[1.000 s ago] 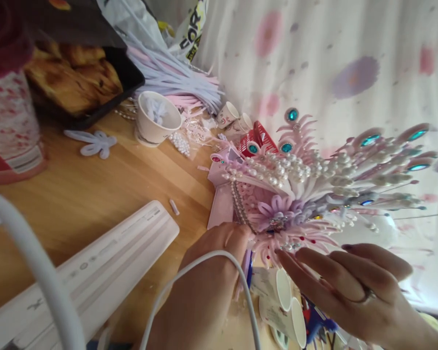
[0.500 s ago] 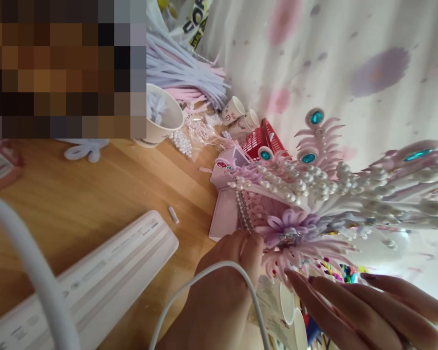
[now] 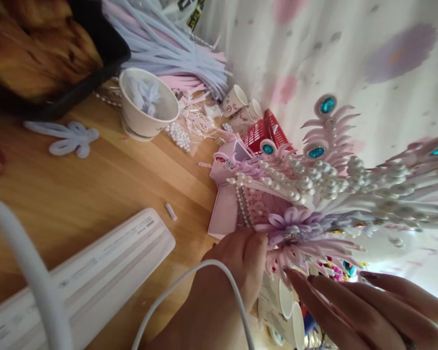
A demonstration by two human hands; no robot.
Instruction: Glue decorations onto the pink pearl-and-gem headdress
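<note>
the ornament (image 3: 328, 187), dressed in pearls and petals, is lying directly ahead of the left grip; its long axis is running away from that fist, past the right fingertips, and out of view. the left hand (image 3: 246, 260) is the nearer to its base and is clasping it there, fingers curled in tightly; the knuckles are hiding the exact held part. the right hand (image 3: 372, 304) is extending its fingers nearly straight, the leading tip meeting or almost meeting the pink petals (image 3: 310, 257). its thumb is not showing; whether it is pinching anything, i cannot tell. a purple flower (image 3: 292, 226) is sitting just ahead of the left grip. paper cups (image 3: 272, 311) are standing between the two grips, beyond them.
</note>
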